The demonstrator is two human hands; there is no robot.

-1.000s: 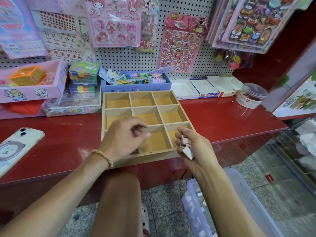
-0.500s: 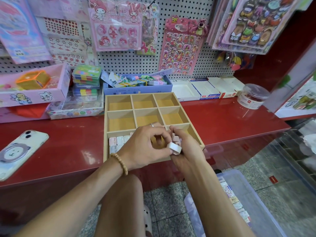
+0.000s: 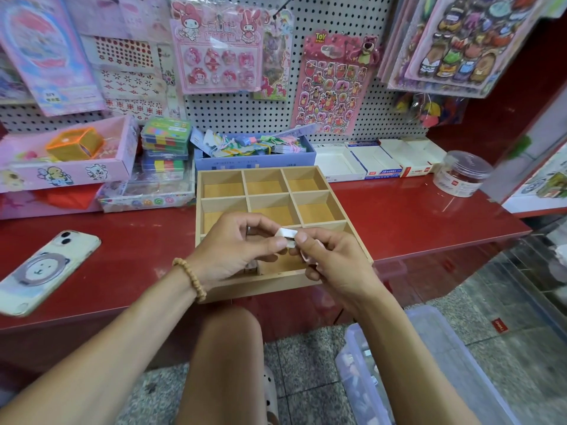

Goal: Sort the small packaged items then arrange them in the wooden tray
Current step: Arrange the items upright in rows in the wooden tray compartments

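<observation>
**Small white packet held between both hands above the near row of the wooden tray**

A small white packaged item (image 3: 287, 237) is held in the air between two hands, just above the near edge of a wooden tray (image 3: 319, 182). The packet's long axis runs roughly left to right, tilted slightly, so one end points at each hand. The left hand (image 3: 233, 246) pinches its left end between thumb and fingertips. The right hand (image 3: 329, 259) touches its right end with the thumb, and its curled fingers grip at least one more pale packet lower down. The hands meet over the tray's near-centre compartment, so the drop point lies directly beneath, a short way down and away from the person. Both hands are equally near; the left seems to have the freer grip for placing.

The tray sits on a red counter (image 3: 414, 216) and has nine compartments; the six far ones are bare wood. A few small packets (image 3: 251, 267) show in the near-left cell, mostly hidden under the left hand. A clear plastic bin (image 3: 454, 357) with more packets stands on the floor to the right. A phone (image 3: 46, 271) lies on the counter, well to the left.
</observation>
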